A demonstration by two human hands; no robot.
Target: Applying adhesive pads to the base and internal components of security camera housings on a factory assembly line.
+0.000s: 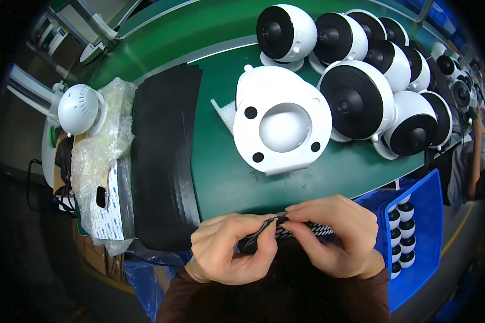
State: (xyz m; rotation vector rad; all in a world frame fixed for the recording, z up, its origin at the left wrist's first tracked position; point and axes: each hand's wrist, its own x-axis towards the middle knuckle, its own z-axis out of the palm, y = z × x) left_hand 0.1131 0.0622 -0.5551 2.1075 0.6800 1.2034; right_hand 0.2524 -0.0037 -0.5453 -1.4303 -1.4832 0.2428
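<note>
At the table's near edge, both my hands pinch a dark flexible sheet (320,230) with rows of pale marks on one side. My left hand (229,250) grips its left part between thumb and fingers. Close beside it, my right hand (339,231) pinches the same sheet, fingertips almost meeting the left ones. My fingers hide much of the sheet. Just beyond them lies a white camera (277,89) with its base facing up. Three round black pads (258,157) sit on that base around a central opening.
Several white cameras with black fronts (355,99) crowd the right of the green table (221,185). A blue bin (423,231) at right holds more black-and-white balls. Black sheets (164,156), bubble wrap (102,140) and a lone white camera (78,109) occupy the left.
</note>
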